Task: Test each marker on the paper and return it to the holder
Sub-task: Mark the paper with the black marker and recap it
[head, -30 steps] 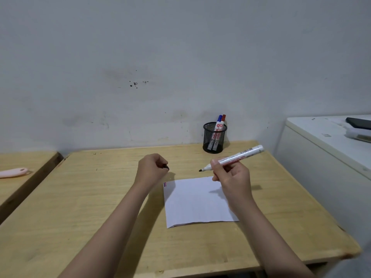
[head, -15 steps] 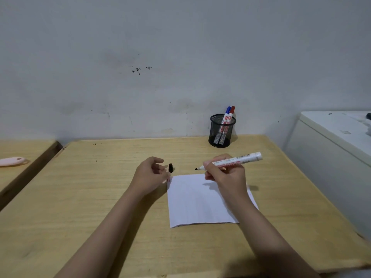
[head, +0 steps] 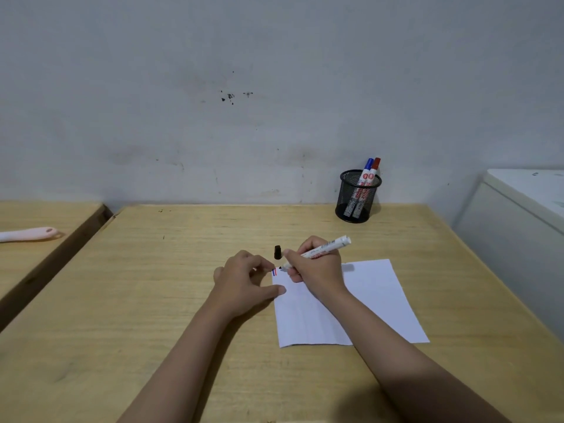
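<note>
A white sheet of paper (head: 366,303) lies on the wooden desk (head: 183,300), with short red and blue strokes (head: 275,272) at its top left corner. My right hand (head: 317,267) grips an uncapped white marker (head: 323,248), its black tip touching the paper beside those strokes. The marker's black cap (head: 277,252) stands on the desk just beyond the corner. My left hand (head: 244,279) rests flat, fingers pressing the paper's left edge, holding nothing. A black mesh holder (head: 358,198) at the back holds a blue-capped marker (head: 368,164) and a red-capped marker (head: 377,163).
A second wooden desk (head: 45,270) sits to the left with a pink object (head: 30,234) on it. A white cabinet (head: 525,215) stands at the right. The grey wall runs directly behind the desk.
My left hand set the black cap down on the desk and moved onto the paper's edge. My right hand lowered the marker until its tip reached the paper's top left corner.
</note>
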